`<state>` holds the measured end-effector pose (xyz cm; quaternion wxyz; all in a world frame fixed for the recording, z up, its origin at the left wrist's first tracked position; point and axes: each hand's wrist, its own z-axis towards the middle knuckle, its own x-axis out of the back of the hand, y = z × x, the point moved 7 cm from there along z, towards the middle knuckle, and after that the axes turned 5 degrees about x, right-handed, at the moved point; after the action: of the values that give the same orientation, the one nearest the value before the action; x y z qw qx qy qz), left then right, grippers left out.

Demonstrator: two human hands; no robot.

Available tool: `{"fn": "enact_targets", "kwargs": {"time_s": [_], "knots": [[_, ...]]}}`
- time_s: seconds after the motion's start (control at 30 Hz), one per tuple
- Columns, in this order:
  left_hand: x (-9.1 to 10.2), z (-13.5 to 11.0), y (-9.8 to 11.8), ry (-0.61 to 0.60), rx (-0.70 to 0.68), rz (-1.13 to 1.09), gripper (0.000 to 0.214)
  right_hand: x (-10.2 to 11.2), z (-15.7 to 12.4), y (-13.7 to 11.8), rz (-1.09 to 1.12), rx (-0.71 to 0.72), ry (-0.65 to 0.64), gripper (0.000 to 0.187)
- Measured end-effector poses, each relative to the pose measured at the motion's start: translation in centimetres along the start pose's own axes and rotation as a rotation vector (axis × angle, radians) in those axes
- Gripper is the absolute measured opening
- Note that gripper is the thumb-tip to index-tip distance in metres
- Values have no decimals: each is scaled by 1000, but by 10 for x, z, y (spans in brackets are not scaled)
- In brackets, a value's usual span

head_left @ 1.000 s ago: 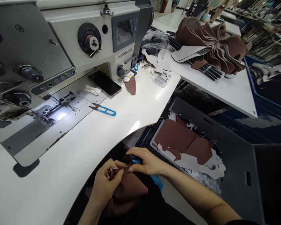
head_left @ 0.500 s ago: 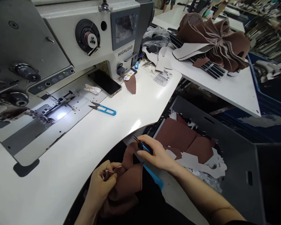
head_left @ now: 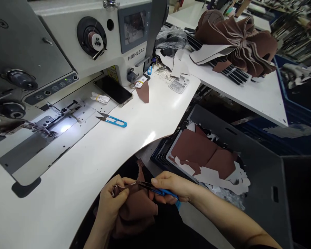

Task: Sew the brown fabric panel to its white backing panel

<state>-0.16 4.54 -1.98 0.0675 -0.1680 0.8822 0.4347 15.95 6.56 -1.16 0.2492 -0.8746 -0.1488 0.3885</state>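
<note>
My left hand [head_left: 113,197] pinches a folded piece of brown fabric [head_left: 138,205] over my lap, below the table's curved edge. My right hand [head_left: 168,186] is closed around blue thread snips [head_left: 162,192], their dark blades pointing left at the fabric's upper edge, close to my left fingertips. A narrow strip of the fabric stands up behind the blades. Whether the blades are cutting into the cloth I cannot tell. Another pair of blue thread snips [head_left: 114,119] lies on the white table [head_left: 93,166].
A sewing machine [head_left: 75,41] stands at the left, with a phone [head_left: 114,90] by its bed. Right of me, a grey bin [head_left: 261,169] holds brown and white scraps. A tied bundle of brown pieces [head_left: 235,41] rests on the side table [head_left: 259,100].
My right hand has moved down with the snips, bringing the blades to the fabric beside my left fingers. My left hand has kept its hold, and the view has shifted slightly.
</note>
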Motion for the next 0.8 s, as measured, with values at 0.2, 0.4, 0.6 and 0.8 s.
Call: {"fn": "enact_targets", "kwargs": {"time_s": [0.2,0.4,0.6,0.8], "knots": [[1,0,-1,23,-12,25,30,-2,-1,4,31,-6,-6,54],[-7,-4,10,-58,-46,20,27,-6,4,5,50,28,41,54],[-5,-7,16,90,-77,217,32,-11,6,7,39,108,98,56],[-5,-7,17,48,-102,321,26,-13,10,17,91,90,113,54]]}}
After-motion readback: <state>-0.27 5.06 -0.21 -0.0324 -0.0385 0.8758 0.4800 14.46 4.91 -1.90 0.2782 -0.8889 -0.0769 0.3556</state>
